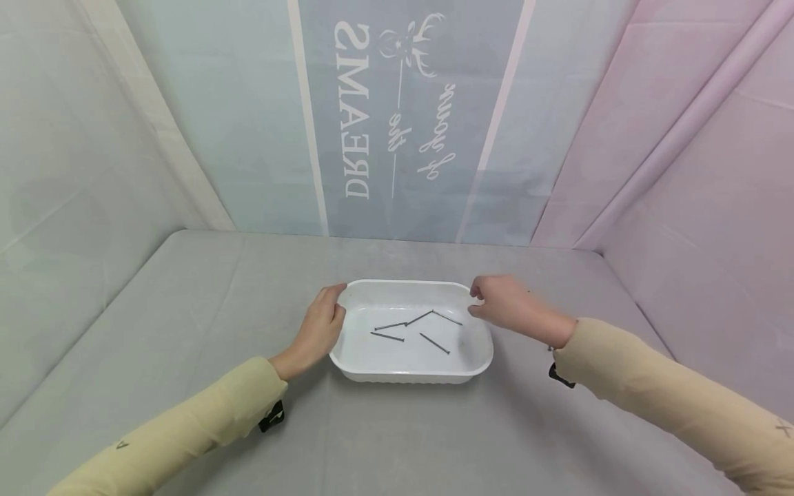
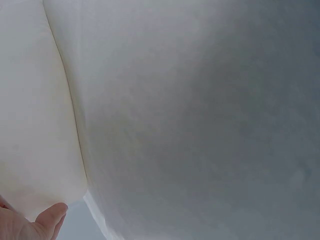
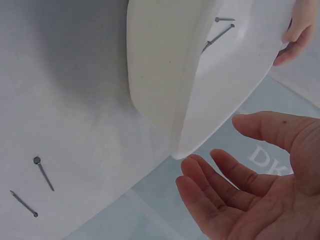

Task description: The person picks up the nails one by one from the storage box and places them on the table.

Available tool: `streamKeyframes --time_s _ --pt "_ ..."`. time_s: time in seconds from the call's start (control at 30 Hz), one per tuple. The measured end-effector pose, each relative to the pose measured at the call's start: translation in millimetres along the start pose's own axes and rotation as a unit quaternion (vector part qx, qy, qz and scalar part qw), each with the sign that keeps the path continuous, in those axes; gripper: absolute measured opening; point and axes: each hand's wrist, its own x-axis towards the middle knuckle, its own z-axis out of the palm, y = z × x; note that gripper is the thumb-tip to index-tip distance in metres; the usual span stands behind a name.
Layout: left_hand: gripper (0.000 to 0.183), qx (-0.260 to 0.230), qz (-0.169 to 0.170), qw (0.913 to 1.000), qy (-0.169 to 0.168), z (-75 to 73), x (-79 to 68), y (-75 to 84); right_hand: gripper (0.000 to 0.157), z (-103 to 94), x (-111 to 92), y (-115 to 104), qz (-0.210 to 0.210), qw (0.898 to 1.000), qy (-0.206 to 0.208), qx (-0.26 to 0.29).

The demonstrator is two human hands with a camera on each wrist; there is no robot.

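Note:
A white oval-ended dish (image 1: 409, 374) sits centrally in the head view, with several loose grey nails (image 1: 388, 336) on its bottom. My left hand (image 1: 319, 324) grips the dish's left rim. In the left wrist view, the thumb of that hand (image 2: 47, 222) lies at the edge of the dish's pale side (image 2: 35, 100). By the far right corner is my right hand (image 1: 511, 303), its fingers loosely bent. The right wrist view shows a gap between thumb and fingers (image 3: 240, 177), with nothing held and the fingertips close to the rim.
Two more nails (image 3: 44, 172) lie on the grey cloth surface (image 3: 90, 130) outside the dish, mostly hidden by the right arm in the head view. Fabric walls enclose the back and sides; the back panel (image 1: 403, 124) carries lettering.

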Motion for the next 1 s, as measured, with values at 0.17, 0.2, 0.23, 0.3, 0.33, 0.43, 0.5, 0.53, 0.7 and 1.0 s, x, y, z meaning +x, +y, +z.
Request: streamKeyframes --time_s 0.17,0.2,0.23,0.3,0.33,0.43,0.5,0.53,0.7,1.0 --pt "0.040 -0.002 0.000 1.0000 0.001 -0.1 -0.3 0.2 0.031 2.5 -0.3 -10.7 -0.015 1.000 0.005 -0.009" --pt "0.040 -0.002 -0.001 1.0000 0.000 -0.2 -0.4 0.3 0.031 2.7 -0.2 -12.7 -0.019 1.000 0.007 -0.014" --pt "0.040 -0.003 -0.001 1.0000 0.001 -0.1 -0.3 0.3 0.031 2.9 0.0 -14.6 -0.023 1.000 0.009 -0.019" --pt "0.040 -0.002 0.001 1.0000 0.001 0.0 -0.3 0.2 0.030 3.0 0.2 -18.4 -0.034 0.999 0.012 -0.030" --pt "0.040 -0.002 0.001 1.0000 0.001 0.0 -0.3 0.2 0.030 3.1 0.4 -20.0 -0.039 0.999 0.013 -0.034" --pt "0.039 -0.001 0.001 1.0000 0.002 0.2 -0.1 0.0 0.030 3.4 0.7 -24.9 -0.056 0.998 0.013 -0.040" --pt "0.040 -0.002 0.000 1.0000 0.003 0.3 0.0 -0.1 0.029 3.6 0.8 -27.9 -0.068 0.997 0.013 -0.039" --pt "0.040 -0.003 0.000 1.0000 0.004 0.4 0.0 -0.1 0.029 3.8 0.8 -29.8 -0.072 0.997 0.013 -0.040" --pt "0.040 -0.004 -0.004 1.0000 0.003 0.3 -0.3 0.6 0.031 5.0 1.7 -39.7 -0.096 0.994 0.019 -0.050" --pt "0.040 -0.004 -0.002 1.0000 0.004 1.2 -0.5 0.3 0.031 6.2 6.0 -52.3 -0.143 0.987 0.019 -0.065"
